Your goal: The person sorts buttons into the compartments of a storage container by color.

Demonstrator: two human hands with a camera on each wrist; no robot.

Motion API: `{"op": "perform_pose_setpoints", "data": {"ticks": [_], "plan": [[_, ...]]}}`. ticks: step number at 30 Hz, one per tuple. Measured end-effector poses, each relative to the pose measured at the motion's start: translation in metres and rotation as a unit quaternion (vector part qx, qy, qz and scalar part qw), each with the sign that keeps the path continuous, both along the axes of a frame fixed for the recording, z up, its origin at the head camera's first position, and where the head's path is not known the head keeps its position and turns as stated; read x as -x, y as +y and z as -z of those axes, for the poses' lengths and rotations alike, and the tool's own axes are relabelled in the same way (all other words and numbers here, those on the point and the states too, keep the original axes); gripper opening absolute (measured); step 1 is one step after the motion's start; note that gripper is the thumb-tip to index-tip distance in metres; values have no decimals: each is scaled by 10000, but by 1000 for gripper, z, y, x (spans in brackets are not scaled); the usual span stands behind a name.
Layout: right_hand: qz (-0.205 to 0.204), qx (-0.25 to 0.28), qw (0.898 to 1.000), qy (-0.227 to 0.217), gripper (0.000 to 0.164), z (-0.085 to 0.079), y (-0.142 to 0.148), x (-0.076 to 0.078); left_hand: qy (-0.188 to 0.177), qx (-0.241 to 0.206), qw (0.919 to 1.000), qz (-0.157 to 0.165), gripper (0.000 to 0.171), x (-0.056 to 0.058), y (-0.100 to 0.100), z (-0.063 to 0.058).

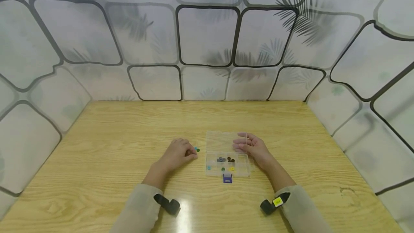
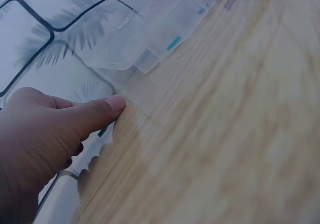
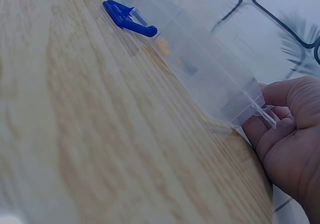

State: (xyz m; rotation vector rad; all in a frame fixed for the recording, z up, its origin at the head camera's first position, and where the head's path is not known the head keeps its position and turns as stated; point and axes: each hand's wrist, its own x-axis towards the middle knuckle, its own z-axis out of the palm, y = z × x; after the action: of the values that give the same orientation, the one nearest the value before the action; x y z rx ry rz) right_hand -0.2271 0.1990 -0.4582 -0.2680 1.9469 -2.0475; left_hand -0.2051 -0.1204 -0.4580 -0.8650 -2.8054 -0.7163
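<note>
A clear plastic compartment box (image 1: 211, 172) lies on the table with its lid (image 1: 220, 139) raised at the back and a blue latch (image 1: 228, 178) at its front. Small round button-like pieces sit in separate compartments: grey-blue (image 1: 221, 159), dark brown (image 1: 230, 159), yellow (image 1: 231, 169), green (image 1: 223, 169) and light blue (image 1: 208, 168). My right hand (image 1: 255, 150) holds the box at its right side, some fingers showing through the lid. My left hand (image 1: 176, 154) is low over the table, thumb and forefinger close together beside loose blue and green pieces (image 1: 198, 150); whether it pinches one is hidden.
The wooden table (image 1: 129, 125) extends around the box on every side. Patterned walls (image 1: 207, 35) stand along its back, left and right edges. A black wrist camera (image 1: 168, 204) is strapped at the left sleeve, another (image 1: 271, 204) at the right.
</note>
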Motion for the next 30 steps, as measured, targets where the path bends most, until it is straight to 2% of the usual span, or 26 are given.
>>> {"op": "perform_pose_setpoints", "data": {"ticks": [4,11,17,21,24,26,30], "plan": [[-19,20,10000,26,50,1,-1,1,138,33,9999,60,16,2,-1,1],[-24,-4,10000,75,48,2,-4,4,188,-413,9989,82,15,6,0,-2],[-24,-5,9999,114,48,2,-6,7,521,-592,9966,237,11,8,4,-10],[26,42,9999,91,48,2,-8,7,889,-752,9920,488,12,10,11,-12],[59,97,9999,42,48,1,-9,6,1131,-704,9880,775,13,11,18,-11],[67,126,9999,16,48,2,-10,7,1135,-609,9874,923,13,11,22,-11],[50,117,9999,78,46,3,-10,8,912,-467,9902,945,13,8,29,-14]]}}
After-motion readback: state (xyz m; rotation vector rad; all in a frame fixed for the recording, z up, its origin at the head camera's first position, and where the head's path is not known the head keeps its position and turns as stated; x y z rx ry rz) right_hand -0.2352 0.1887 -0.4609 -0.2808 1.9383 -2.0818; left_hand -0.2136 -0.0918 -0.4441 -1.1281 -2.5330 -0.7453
